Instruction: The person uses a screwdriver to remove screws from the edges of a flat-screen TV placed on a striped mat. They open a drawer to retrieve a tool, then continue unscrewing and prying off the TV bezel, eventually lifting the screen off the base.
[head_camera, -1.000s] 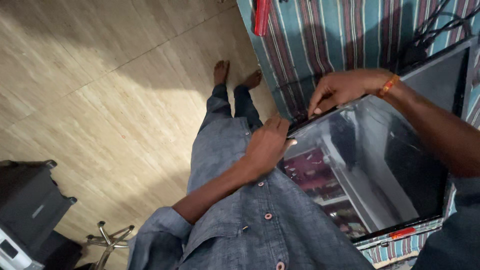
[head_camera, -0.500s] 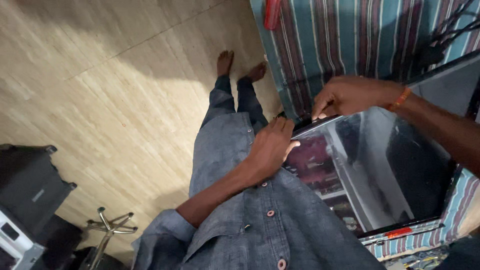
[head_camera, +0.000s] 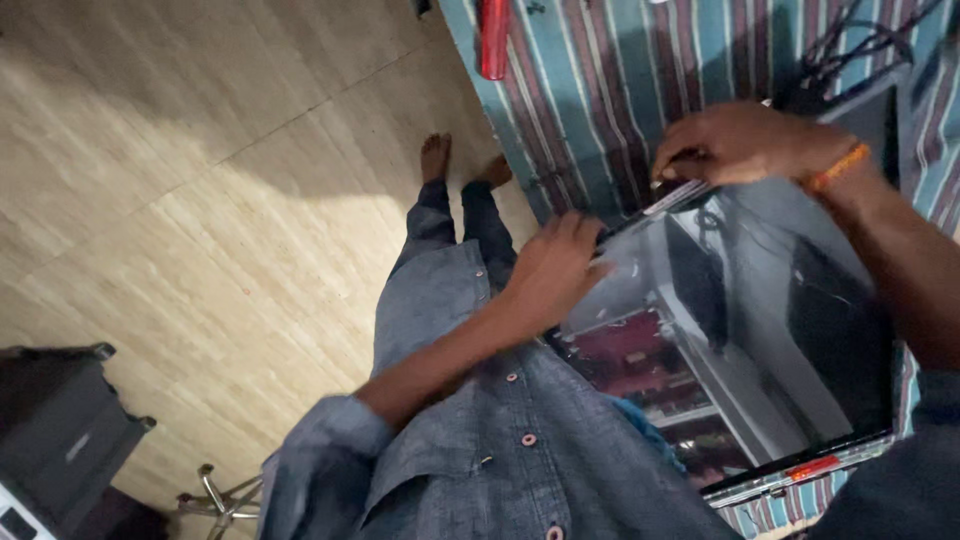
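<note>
A large flat screen panel (head_camera: 770, 340) with a glossy dark face lies on a table covered with a striped cloth (head_camera: 600, 110). My left hand (head_camera: 552, 272) rests on the panel's near corner, fingers curled over its edge. My right hand (head_camera: 735, 145), with an orange band at the wrist, pinches a thin strip at the panel's top edge. I wear a blue denim shirt (head_camera: 520, 460), and my bare feet (head_camera: 460, 165) stand on the wooden floor beside the table.
A red tool (head_camera: 493, 38) lies on the striped cloth near the table's edge. Black cables (head_camera: 860, 45) run at the far right. A black case (head_camera: 60, 430) and chrome stool legs (head_camera: 215, 495) stand on the floor at the lower left.
Both hands stay at the panel's corner and top edge. My right hand has shifted slightly along the edge and now pinches the thin strip. The view has tilted a little.
</note>
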